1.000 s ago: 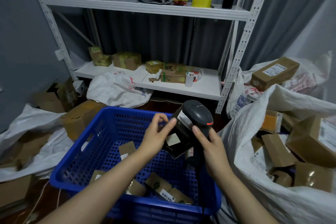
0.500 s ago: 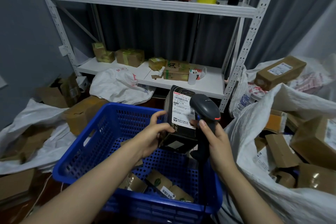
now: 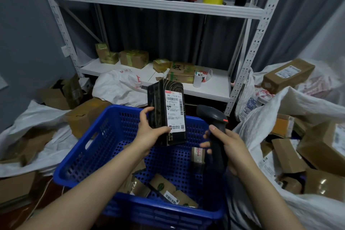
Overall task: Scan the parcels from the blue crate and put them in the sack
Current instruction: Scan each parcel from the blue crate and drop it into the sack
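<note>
My left hand grips a black box parcel upright above the blue crate, its white shipping label facing me. To its right, my right hand holds a black handheld scanner by the handle, its head level with the parcel's lower half. Several small brown parcels lie on the crate floor. The open white sack at the right holds several cardboard boxes.
A white metal shelf rack stands behind the crate with taped boxes, a cup and yellow tape rolls. White bags and brown cartons lie on the floor at left. A long box rests on bags at far right.
The parcel has been turned upright and raised, its label now facing me. The scanner has drawn away from it to the right and lower.
</note>
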